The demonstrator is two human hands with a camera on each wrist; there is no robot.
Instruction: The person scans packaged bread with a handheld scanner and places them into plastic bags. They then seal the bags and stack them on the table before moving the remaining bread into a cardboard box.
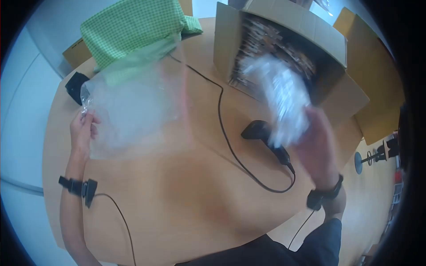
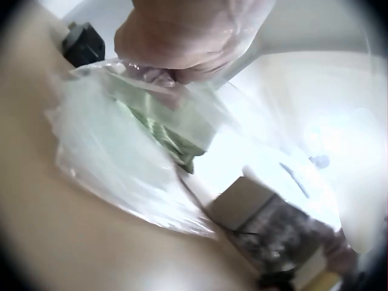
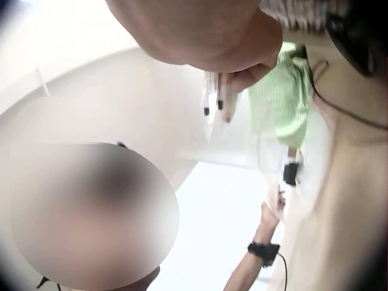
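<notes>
My left hand point(image 1: 82, 133) pinches the gathered edge of a large clear plastic bag point(image 1: 133, 115) at the left of the table. The bag spreads rightward from the fingers, thin and see-through, and overlaps a green checked cloth in the head view. In my right hand point(image 1: 317, 146) is a clear plastic packet point(image 1: 286, 99), blurred and shiny, gripped in front of an open cardboard box point(image 1: 295, 17). Thin pieces with dark ends point(image 3: 219, 103) show at this packet in the right wrist view. Many similar packets point(image 1: 270, 37) fill the box.
A black handheld barcode scanner point(image 1: 277, 148) lies on the table point(image 1: 177, 213) below the box, its cable point(image 1: 222, 115) curving toward the back. The green checked cloth point(image 1: 133, 29) covers something at the back left. Beside it sits a small black object point(image 1: 76, 87). Another cardboard panel point(image 1: 372, 66) stands at the right.
</notes>
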